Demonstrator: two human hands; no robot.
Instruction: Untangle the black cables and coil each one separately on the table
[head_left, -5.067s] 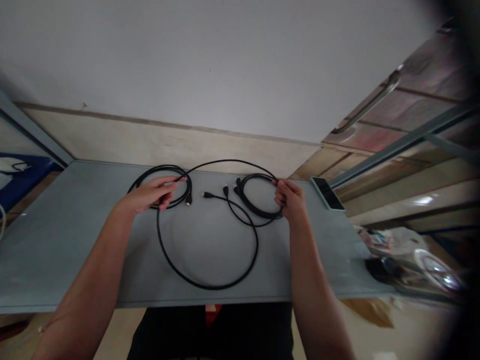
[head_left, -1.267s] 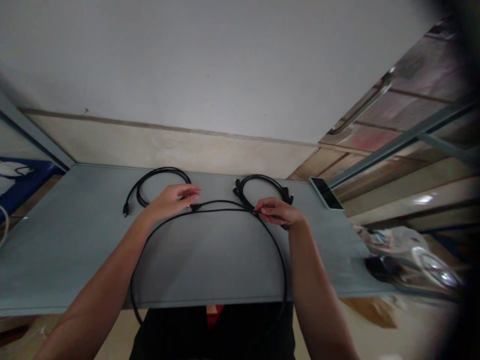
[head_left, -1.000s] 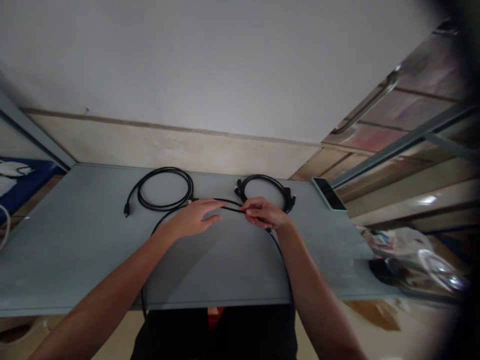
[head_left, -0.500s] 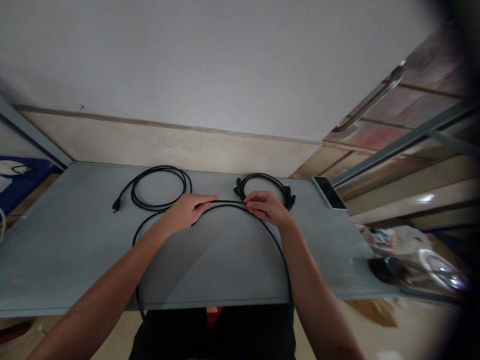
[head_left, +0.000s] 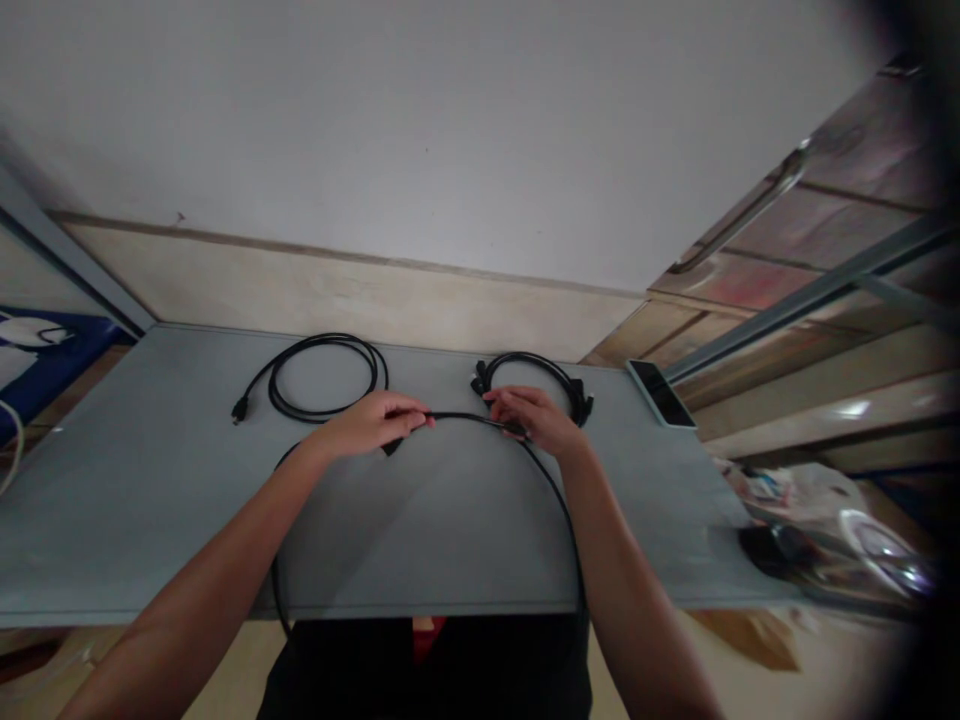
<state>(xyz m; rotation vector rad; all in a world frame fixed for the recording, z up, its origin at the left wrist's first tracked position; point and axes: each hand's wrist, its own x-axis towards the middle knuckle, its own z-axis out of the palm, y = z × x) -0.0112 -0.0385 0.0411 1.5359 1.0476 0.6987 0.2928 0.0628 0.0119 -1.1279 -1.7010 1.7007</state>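
As hands (head_left: 367, 425) hold one cable (head_left: 465, 415), two coils (head_left: 322, 338) (head_left: 529, 354) lie.

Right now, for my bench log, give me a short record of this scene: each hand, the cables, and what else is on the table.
Left hand: pinches a thin black cable, a black plug just below it
Right hand: pinches the same cable
Cable path: arcs between the hands, then runs down past the table's front edge on both sides
Other cables: black coiled cable at back left, black coiled cable at back right
Also present: smartphone at the right end of the grey table
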